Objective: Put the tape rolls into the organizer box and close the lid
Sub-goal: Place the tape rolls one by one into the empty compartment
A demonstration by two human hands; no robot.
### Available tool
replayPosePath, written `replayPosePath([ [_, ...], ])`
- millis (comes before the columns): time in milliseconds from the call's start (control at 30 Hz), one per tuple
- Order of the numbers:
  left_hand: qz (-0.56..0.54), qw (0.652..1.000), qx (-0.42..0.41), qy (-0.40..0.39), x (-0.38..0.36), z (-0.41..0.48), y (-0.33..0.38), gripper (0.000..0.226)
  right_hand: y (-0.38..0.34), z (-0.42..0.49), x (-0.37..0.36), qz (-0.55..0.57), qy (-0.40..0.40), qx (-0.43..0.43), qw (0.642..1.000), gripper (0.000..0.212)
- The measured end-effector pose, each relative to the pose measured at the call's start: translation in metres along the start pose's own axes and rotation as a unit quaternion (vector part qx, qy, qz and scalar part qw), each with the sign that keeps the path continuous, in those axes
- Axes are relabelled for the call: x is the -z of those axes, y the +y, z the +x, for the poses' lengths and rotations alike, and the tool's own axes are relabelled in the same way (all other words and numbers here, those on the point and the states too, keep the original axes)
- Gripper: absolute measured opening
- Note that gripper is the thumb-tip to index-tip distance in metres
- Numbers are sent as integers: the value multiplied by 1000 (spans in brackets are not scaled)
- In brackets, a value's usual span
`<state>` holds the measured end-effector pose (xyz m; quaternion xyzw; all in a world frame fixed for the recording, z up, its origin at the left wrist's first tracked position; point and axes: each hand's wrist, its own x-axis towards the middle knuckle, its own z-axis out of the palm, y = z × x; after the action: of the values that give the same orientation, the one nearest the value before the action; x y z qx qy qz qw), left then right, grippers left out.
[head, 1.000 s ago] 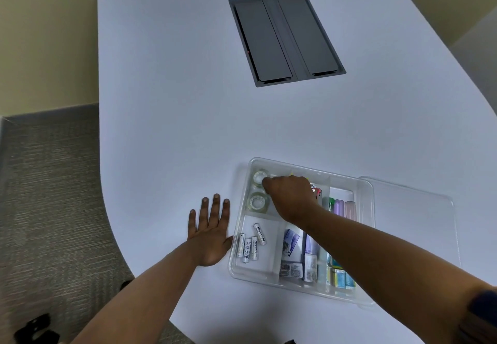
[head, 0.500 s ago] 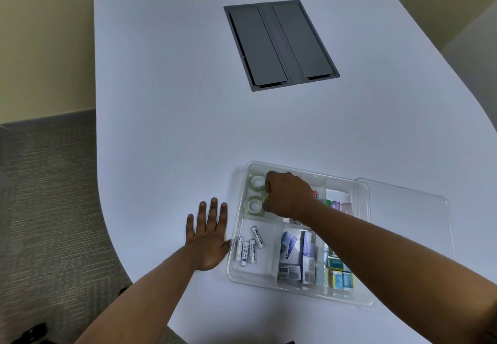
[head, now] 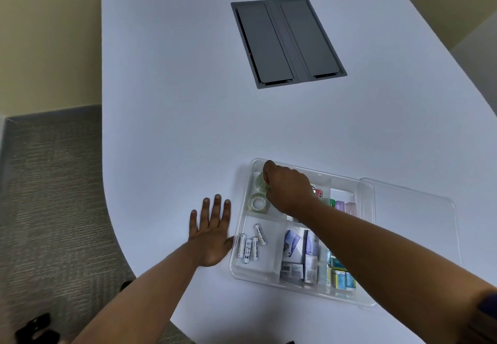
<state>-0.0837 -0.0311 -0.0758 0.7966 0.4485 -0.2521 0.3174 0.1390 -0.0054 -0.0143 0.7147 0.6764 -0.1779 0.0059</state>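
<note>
A clear organizer box [head: 352,182] lies on the white table [head: 174,101], uncovered. Its clear lid [head: 414,209] lies flat against the box's right side. In the far-left compartment a clear tape roll [head: 258,203] lies flat. A second tape roll [head: 259,181] lies beyond it, partly hidden by my fingers. My right hand [head: 287,190] reaches over the box and its fingertips pinch the right edge of that far roll. Just left of the box, my left hand [head: 211,233] rests flat on the table, fingers spread, holding nothing.
Other compartments hold several white batteries [head: 248,247], small packets [head: 291,244], coloured boxes [head: 340,279] and pastel items [head: 340,205]. A grey recessed panel [head: 287,42] sits in the table farther away. The table's curved edge and grey carpet [head: 53,195] lie to the left.
My right hand has moved left and farther away within the box, from the middle compartments to the far tape roll. The left hand has stayed flat beside the box.
</note>
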Motion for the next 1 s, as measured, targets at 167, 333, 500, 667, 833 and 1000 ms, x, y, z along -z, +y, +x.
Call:
replayPosePath([
  [167, -1, 1000, -2, -3, 1, 0, 0, 81, 0, 1, -3, 4, 23, -2, 1000, 23],
  [333, -8, 1000, -5, -8, 0, 1, -2, 81, 3, 2, 2, 8, 24, -100, 995, 27],
  [500, -5, 1000, -5, -6, -1, 1, -2, 82, -11, 4, 0, 108, -60, -137, 983, 31],
  [667, -3, 1000, -3, -5, -1, 2, -3, 82, -10, 8, 1, 206, -83, -194, 956, 35],
  [833, -2, 1000, 0, -4, -2, 3, -3, 83, -1, 4, 0, 291, -98, -208, 928, 35],
  [1000, -6, 1000, 0, 1, -5, 5, -4, 83, 0, -2, -2, 288, -113, -201, 929, 44],
])
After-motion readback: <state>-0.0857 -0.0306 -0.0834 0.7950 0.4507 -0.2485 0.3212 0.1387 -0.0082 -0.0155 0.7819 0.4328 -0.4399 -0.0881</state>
